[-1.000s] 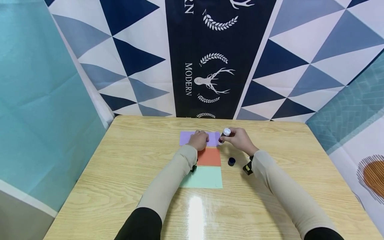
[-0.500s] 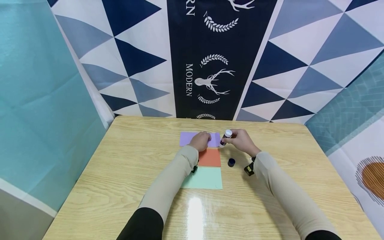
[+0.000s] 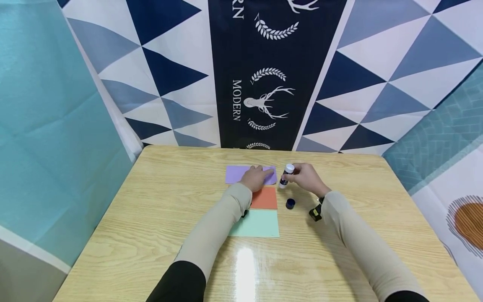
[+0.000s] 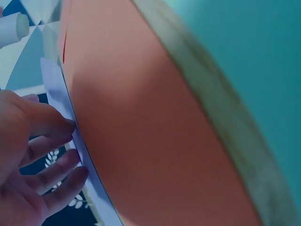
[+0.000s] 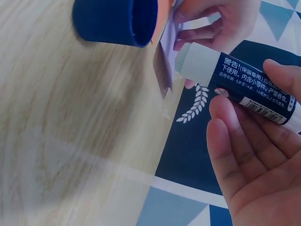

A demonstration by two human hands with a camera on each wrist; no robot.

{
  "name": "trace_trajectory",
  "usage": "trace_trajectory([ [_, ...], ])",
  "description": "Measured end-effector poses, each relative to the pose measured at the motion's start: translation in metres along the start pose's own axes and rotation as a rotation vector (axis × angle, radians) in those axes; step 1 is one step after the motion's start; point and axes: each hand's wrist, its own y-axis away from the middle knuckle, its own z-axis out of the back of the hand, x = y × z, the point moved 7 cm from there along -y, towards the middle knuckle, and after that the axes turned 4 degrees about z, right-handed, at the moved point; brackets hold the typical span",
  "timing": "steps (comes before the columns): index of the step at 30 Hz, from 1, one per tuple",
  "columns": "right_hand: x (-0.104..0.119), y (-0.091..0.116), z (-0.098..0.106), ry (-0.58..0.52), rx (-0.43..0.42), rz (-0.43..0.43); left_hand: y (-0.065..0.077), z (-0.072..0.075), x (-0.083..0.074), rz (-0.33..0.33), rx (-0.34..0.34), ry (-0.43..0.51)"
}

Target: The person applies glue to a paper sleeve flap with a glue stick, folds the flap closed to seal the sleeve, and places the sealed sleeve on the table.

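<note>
My right hand (image 3: 307,178) holds a glue stick (image 3: 284,181) between thumb and fingers, just off the right end of a purple paper strip (image 3: 235,174). Its uncapped pale tip (image 5: 188,61) points toward the paper in the right wrist view. My left hand (image 3: 255,178) rests on the purple strip, with a finger stretched toward its right end. In the left wrist view, the left fingertips touch the purple paper (image 4: 96,181) beside an orange sheet (image 4: 141,108). The purple strip's end (image 5: 164,66) stands slightly bent up in the right wrist view.
A mint-green sheet (image 3: 258,224) lies nearest me, below the orange one. The dark blue glue cap (image 3: 290,204) stands right of the orange sheet. All lie on a wooden table (image 3: 158,209), whose far edge meets a patterned cloth (image 3: 260,84).
My right hand has drawn the glue stick slightly right, away from the purple strip's end. My left hand has shifted a little right, with a finger now stretched toward that end.
</note>
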Motion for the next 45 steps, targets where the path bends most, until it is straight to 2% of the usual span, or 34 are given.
trace_trajectory([
  [3, 0.0, 0.0, -0.001, 0.0, -0.003, 0.01, -0.001, -0.001, -0.002, -0.012, 0.0, -0.039],
  [14, 0.002, -0.001, 0.0, -0.02, -0.013, 0.008, -0.01, -0.005, -0.004, -0.021, 0.029, -0.052],
  [24, -0.005, -0.002, -0.001, -0.023, 0.005, -0.014, -0.006, -0.004, -0.008, -0.027, 0.078, -0.081],
  [36, -0.01, 0.001, -0.001, -0.044, 0.002, -0.042, -0.007, -0.008, -0.01, -0.007, 0.106, -0.064],
  [45, -0.012, 0.001, -0.002, -0.026, 0.014, -0.043, -0.005, -0.007, -0.015, 0.028, 0.154, -0.044],
])
